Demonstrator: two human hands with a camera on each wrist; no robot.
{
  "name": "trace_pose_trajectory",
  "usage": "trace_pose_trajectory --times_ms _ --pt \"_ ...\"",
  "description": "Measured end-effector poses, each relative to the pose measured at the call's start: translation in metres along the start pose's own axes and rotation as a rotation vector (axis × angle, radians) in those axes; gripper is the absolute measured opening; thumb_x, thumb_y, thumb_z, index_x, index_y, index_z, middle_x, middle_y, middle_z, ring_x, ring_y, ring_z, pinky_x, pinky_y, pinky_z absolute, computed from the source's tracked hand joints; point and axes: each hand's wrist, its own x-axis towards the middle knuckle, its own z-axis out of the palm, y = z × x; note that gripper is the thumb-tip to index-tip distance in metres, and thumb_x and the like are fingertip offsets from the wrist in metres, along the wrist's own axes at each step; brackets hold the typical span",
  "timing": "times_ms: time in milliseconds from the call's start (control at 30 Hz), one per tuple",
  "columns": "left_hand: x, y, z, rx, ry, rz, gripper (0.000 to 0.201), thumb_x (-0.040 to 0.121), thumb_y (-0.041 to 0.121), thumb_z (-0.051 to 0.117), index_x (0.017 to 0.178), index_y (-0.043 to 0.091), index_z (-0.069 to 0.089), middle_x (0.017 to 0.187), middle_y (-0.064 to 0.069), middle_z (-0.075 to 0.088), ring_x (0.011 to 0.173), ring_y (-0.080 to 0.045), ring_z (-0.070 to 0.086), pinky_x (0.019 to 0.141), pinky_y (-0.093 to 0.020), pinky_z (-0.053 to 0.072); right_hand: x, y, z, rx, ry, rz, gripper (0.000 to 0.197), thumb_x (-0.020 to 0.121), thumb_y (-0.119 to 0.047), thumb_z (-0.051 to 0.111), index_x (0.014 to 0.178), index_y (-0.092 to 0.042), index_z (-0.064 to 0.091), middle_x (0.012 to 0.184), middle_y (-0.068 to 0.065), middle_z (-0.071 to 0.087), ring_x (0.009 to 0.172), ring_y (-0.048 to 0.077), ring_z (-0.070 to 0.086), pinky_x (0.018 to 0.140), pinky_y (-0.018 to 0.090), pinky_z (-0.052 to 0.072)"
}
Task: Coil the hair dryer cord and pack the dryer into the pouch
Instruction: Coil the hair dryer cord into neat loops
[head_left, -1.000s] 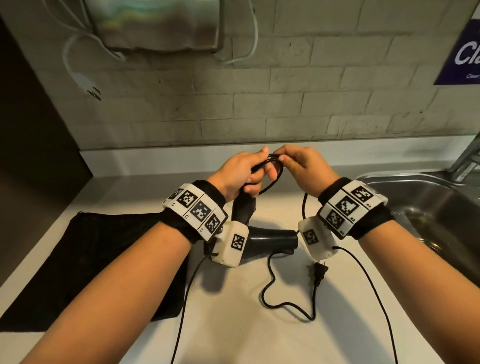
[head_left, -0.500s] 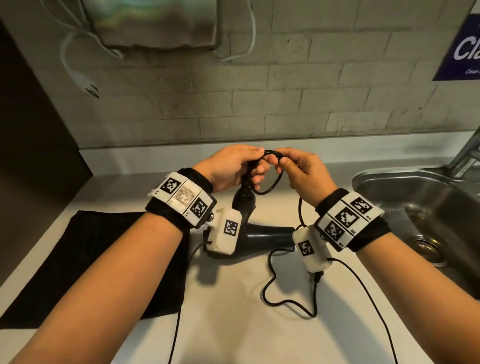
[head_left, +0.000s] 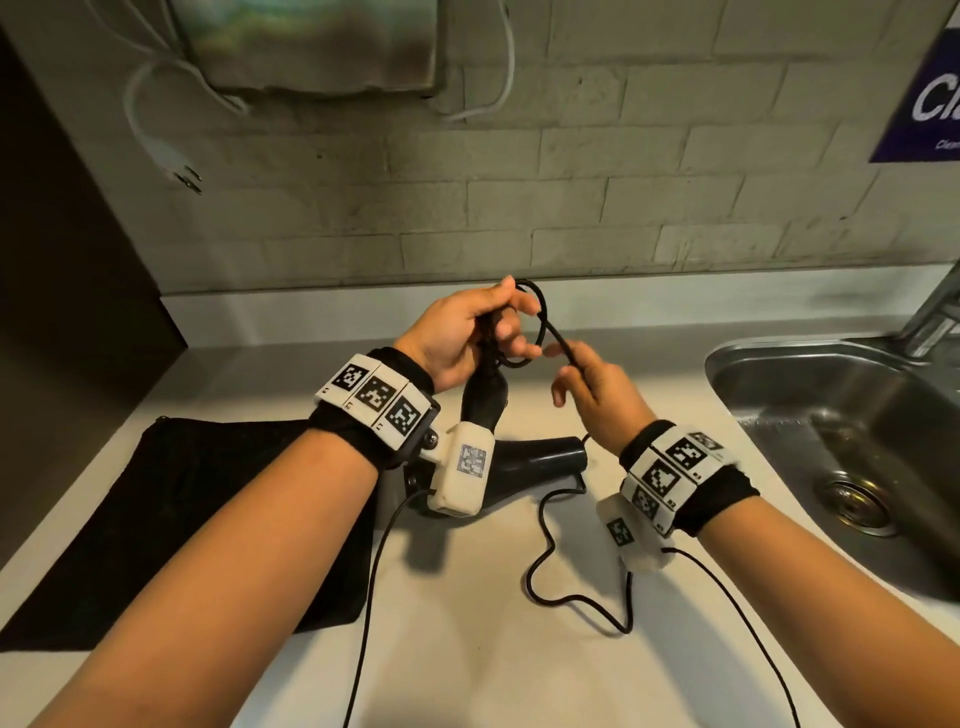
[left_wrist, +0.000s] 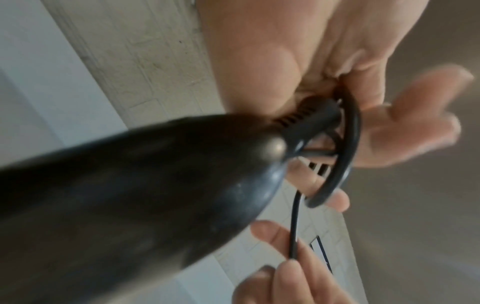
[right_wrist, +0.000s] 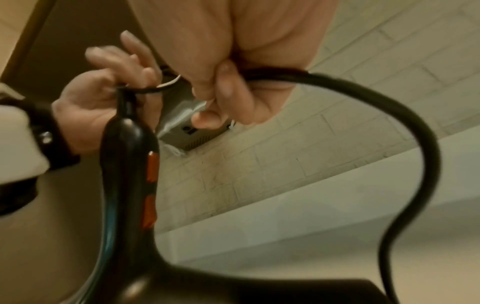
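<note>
Cord (head_left: 540, 551) slack snakes over the counter (head_left: 467, 649) nearest the person, limp and light, best taken a short run at a time. Beyond, the hair dryer (head_left: 535, 460) stands nozzle rightward, handle rising away. The right hand (head_left: 597, 395) pinches the cord; the left hand (head_left: 457, 332) pins the first loop at the handle's end. The pouch (head_left: 171, 519) lies flat at left.

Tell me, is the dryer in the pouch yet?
No. The pouch lies flat on the counter; the dryer sits beside it.
</note>
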Motion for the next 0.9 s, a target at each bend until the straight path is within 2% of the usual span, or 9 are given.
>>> trace_pose_trajectory --times_ms 100,233,367,433,567,667,700,800,900 --pt "0.000 0.001 -0.005 -0.075 -0.021 -0.004 0.058 0.098 0.025 0.022 0.075 0.012 0.074 0.055 0.005 0.067 0.061 -0.014 0.070 0.073 -0.030 0.057 -0.011 0.003 0.006 -0.036 -0.049 0.025 0.026 0.097 -0.018 0.031 0.117 -0.014 0.047 0.063 -0.006 0.051 0.055 0.005 0.048 0.058 0.020 0.040" --pt "-0.001 0.001 -0.010 -0.075 -0.041 -0.023 0.048 0.099 0.028 0.015 0.107 0.014 0.060 0.086 0.006 0.075 0.083 -0.015 0.071 0.078 -0.025 0.056 -0.025 0.008 0.007 -0.112 -0.040 -0.002 0.028 0.097 -0.025 0.029 0.114 -0.014 0.048 0.063 -0.002 0.051 0.062 0.023 0.055 0.062 0.039 0.047" --pt "-0.001 0.001 -0.017 -0.148 -0.041 -0.010 0.046 0.097 0.029 0.014 0.120 0.012 0.051 0.103 0.006 0.072 0.095 -0.022 0.068 0.083 -0.029 0.053 -0.033 0.019 0.001 -0.112 0.079 -0.024 0.037 0.086 -0.030 0.028 0.100 -0.006 0.053 0.058 -0.012 0.042 0.052 0.004 0.041 0.053 0.021 0.035" --pt "0.000 0.000 -0.018 -0.169 -0.019 -0.009 0.048 0.097 0.027 0.015 0.129 0.008 0.044 0.109 0.004 0.070 0.097 -0.026 0.067 0.082 -0.031 0.053 -0.036 0.020 -0.003 -0.077 0.109 -0.033 0.033 0.085 -0.024 0.030 0.095 -0.004 0.054 0.059 -0.011 0.042 0.052 0.005 0.042 0.052 0.012 0.032" --pt "0.000 0.001 -0.013 -0.004 0.056 0.020 0.045 0.100 0.022 0.014 0.139 0.006 0.030 0.141 -0.009 0.045 0.109 -0.033 0.056 0.087 -0.032 0.046 -0.032 0.009 -0.011 -0.133 0.103 -0.184 0.029 0.086 -0.014 0.033 0.094 -0.003 0.058 0.075 0.000 0.054 0.066 0.005 0.045 0.062 0.016 0.035" --pt "-0.002 0.000 -0.008 0.158 0.090 0.056 0.044 0.100 0.023 0.019 0.141 0.007 0.028 0.142 -0.010 0.043 0.116 -0.030 0.052 0.092 -0.026 0.043 -0.026 -0.007 -0.014 -0.215 0.075 -0.257 0.031 0.088 -0.018 0.036 0.101 -0.008 0.062 0.082 -0.004 0.050 0.073 0.010 0.045 0.069 0.036 0.041" --pt "-0.003 0.000 -0.006 0.208 0.096 0.063 0.044 0.100 0.023 0.020 0.141 0.007 0.028 0.141 -0.010 0.044 0.116 -0.029 0.052 0.093 -0.025 0.043 -0.023 -0.012 -0.015 -0.217 0.071 -0.265 0.032 0.088 -0.020 0.036 0.102 -0.009 0.062 0.081 -0.003 0.047 0.073 0.012 0.045 0.068 0.036 0.042" --pt "-0.003 0.000 -0.002 0.301 0.116 0.096 0.044 0.100 0.027 0.022 0.139 0.008 0.033 0.133 -0.008 0.051 0.108 -0.025 0.058 0.090 -0.024 0.045 -0.015 -0.034 -0.018 -0.181 0.060 -0.365 0.036 0.089 -0.021 0.035 0.102 -0.004 0.064 0.078 0.007 0.047 0.066 0.015 0.045 0.063 0.019 0.036" --pt "-0.002 0.001 -0.004 0.285 0.188 0.149 0.044 0.100 0.028 0.023 0.133 0.004 0.040 0.118 -0.007 0.058 0.086 -0.011 0.066 0.073 -0.018 0.050 -0.009 -0.048 -0.020 -0.276 0.024 -0.460 0.037 0.088 -0.023 0.035 0.099 -0.005 0.066 0.076 0.015 0.051 0.064 0.022 0.049 0.058 0.026 0.041"
